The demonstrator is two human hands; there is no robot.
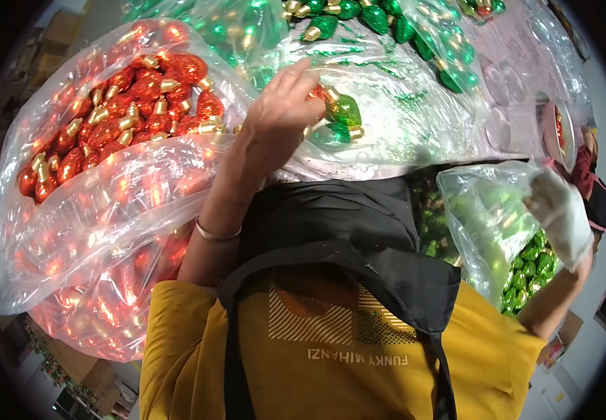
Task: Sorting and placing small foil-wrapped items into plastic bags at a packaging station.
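My left hand [283,105], bare with a bangle at the wrist, is over the table edge. Its fingers are bent round a glittery red bulb ornament [319,92], mostly hidden by the hand. Right beside the fingertips lie green glittery bulb ornaments [346,110] with gold caps. At the far right, my right hand [562,218], in a white glove, is smeared by motion above a clear plastic bag [467,203] of green bulb ornaments [530,269]. Its fingers do not show clearly, nor whether they hold anything.
A big clear bag [19,231] full of red bulb ornaments [117,115] stands at my left. More green ornaments [373,19] lie at the back of the plastic-covered table [415,112]. Another person's sleeve [583,168] shows at the right, near a pink-rimmed basin [549,136].
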